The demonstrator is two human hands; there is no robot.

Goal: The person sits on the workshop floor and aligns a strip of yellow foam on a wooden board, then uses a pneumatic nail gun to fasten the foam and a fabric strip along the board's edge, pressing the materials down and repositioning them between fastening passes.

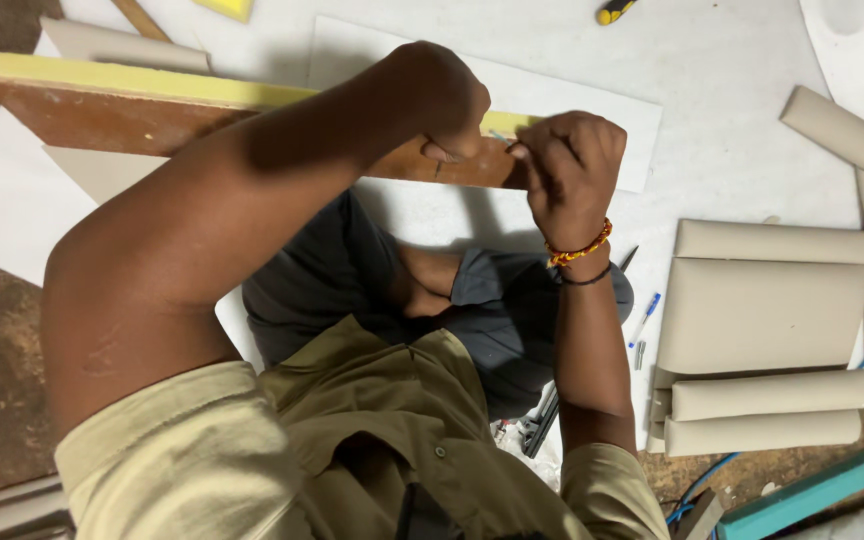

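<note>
Two hands pinching at the edge of a foam-topped board

At frame centre, the left hand [442, 100] and right hand [572, 165] meet, fingers curled narrow on something too small to tell. Just beyond them lies the board [102, 115], brown with a yellow foam top, running to the upper left. Beige rolled sheets [762, 320] lie at right.

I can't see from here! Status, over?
Left hand and right hand pinching something tiny at the board edge. Board yellow-topped, lying flat. Beige rolls off to the right, clear.
</note>
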